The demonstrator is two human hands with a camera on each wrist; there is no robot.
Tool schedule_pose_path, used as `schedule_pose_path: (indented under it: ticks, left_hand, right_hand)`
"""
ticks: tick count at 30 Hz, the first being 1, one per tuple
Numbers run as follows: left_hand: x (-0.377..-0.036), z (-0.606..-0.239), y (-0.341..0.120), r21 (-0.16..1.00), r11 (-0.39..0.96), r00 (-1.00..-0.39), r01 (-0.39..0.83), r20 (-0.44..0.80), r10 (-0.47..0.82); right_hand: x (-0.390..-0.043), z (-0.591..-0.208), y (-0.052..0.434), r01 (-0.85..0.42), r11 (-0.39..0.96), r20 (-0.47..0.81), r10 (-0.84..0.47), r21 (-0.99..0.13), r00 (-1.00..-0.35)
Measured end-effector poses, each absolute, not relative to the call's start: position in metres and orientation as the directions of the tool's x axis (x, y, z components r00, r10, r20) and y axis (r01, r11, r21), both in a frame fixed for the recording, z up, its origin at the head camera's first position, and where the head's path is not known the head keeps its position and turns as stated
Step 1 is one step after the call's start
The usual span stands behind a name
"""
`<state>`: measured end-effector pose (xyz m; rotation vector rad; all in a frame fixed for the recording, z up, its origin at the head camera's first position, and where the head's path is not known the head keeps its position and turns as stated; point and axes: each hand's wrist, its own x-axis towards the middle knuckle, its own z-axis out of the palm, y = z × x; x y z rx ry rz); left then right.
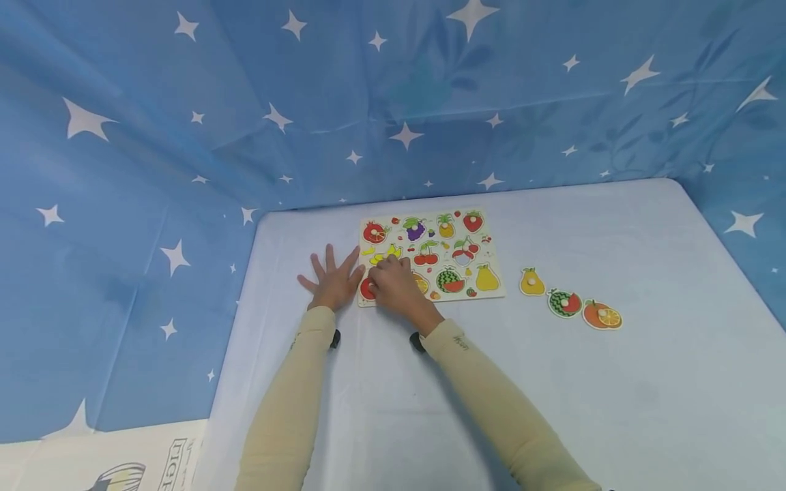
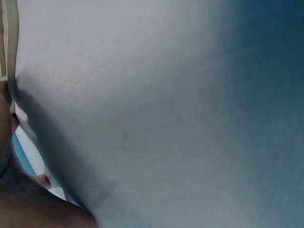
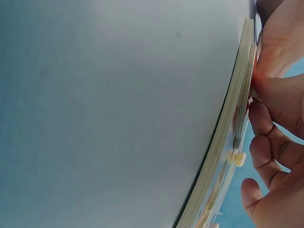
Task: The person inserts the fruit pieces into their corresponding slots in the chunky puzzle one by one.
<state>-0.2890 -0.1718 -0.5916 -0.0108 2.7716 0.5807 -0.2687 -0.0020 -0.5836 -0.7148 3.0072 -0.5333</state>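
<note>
A wooden fruit puzzle board [image 1: 432, 296] lies on the table. At its left edge my left hand [image 1: 333, 281] rests with spread, straight fingers, the thumb beside the board's edge. My right hand [image 1: 395, 285] is over the board's lower left corner, fingers curled. In the right wrist view its thumb [image 3: 282, 97] and fingertips [image 3: 260, 116] come together at a red fruit puzzle piece [image 1: 368, 289], pinching it low against the board; its knob is hidden. Knobbed pieces such as the pomegranate [image 1: 374, 232] and strawberry [image 1: 473, 221] sit in the board.
To the right of the board lie three loose knobbed pieces: a pear [image 1: 532, 281], a watermelon [image 1: 564, 303] and an orange [image 1: 602, 315], the last two side by side. A blue starry curtain [image 1: 344, 102] hangs behind the white-covered table [image 1: 614, 409].
</note>
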Motion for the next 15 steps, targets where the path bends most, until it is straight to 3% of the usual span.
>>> schedule_pose_path:
  ticks: [15]
  left_hand:
    - [-0.2911, -0.5923, -0.1728, 0.391, 0.918, -0.957, -0.065, -0.286, 0.054]
  right_hand:
    - [-0.2646, -0.582, -0.0015, -0.446, 0.85, 0.108, -0.434, -0.279, -0.894]
